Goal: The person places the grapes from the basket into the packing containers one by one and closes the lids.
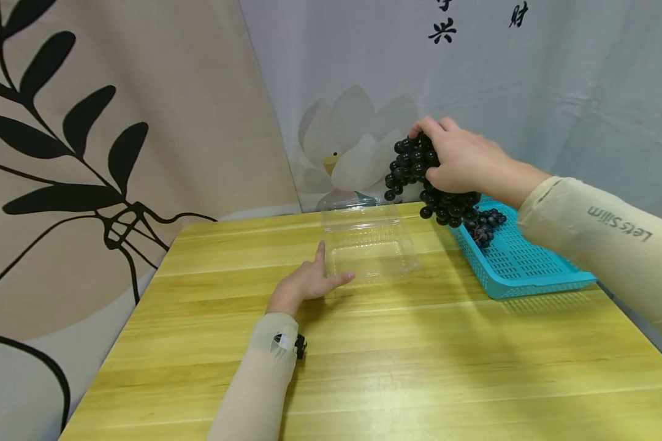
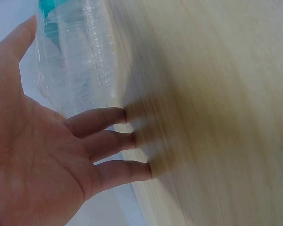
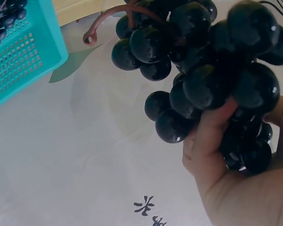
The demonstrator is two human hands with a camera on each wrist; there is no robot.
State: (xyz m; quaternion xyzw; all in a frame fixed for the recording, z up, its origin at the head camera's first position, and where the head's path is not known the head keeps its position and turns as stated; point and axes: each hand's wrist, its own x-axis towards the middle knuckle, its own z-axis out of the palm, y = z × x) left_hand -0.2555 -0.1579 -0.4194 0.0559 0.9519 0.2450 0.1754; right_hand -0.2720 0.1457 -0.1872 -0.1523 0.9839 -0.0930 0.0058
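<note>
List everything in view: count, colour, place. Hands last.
Large grape bunch: one, black, held up at the basket's left side
Smaller grapes: count unclear, dark, inside basket
Basket: one, turquoise, table's right side
Plastic container: one, clear, towards table's far edge, open
Table: one, yellowish wood, under container and basket
Printed backdrop: panel count unclear, beige and pale grey, behind table
Sleeves: two, beige, on forearms
Left hand: one, bare, at container's near-left corner
Right hand: one, bare, gripping large bunch
</note>
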